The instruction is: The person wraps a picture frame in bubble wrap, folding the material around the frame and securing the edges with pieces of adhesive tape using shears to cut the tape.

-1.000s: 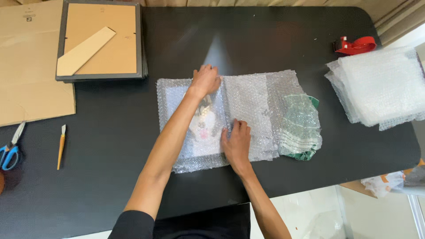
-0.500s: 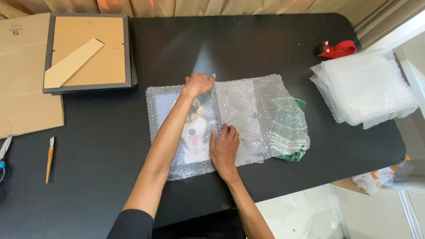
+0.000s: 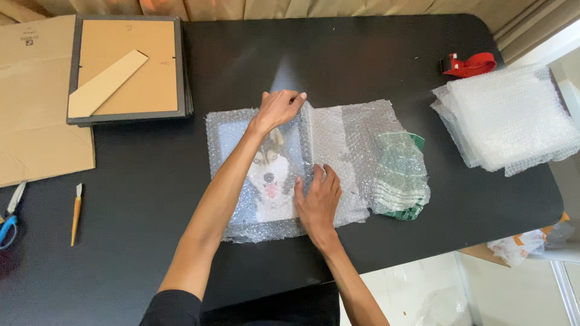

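A picture of a husky dog (image 3: 269, 175) lies on the black table (image 3: 151, 199), wrapped in a sheet of bubble wrap (image 3: 344, 139). My left hand (image 3: 279, 108) is at the picture's far edge, with its fingers curled over the folded wrap there. My right hand (image 3: 318, 202) lies flat on the wrap at the picture's right edge, fingers spread and pressing down. The loose end of the wrap runs to the right over a green piece (image 3: 400, 175).
A stack of picture frames (image 3: 130, 66) lies back side up at the far left, on brown cardboard (image 3: 36, 127). Scissors (image 3: 9, 220) and a wooden-handled tool (image 3: 75, 212) lie at the left edge. A red tape dispenser (image 3: 471, 63) and a pile of bubble wrap sheets (image 3: 513, 118) are at the right.
The view has shifted a little. Both hands stay on the wrapped picture. My right hand has slid slightly toward the near edge.
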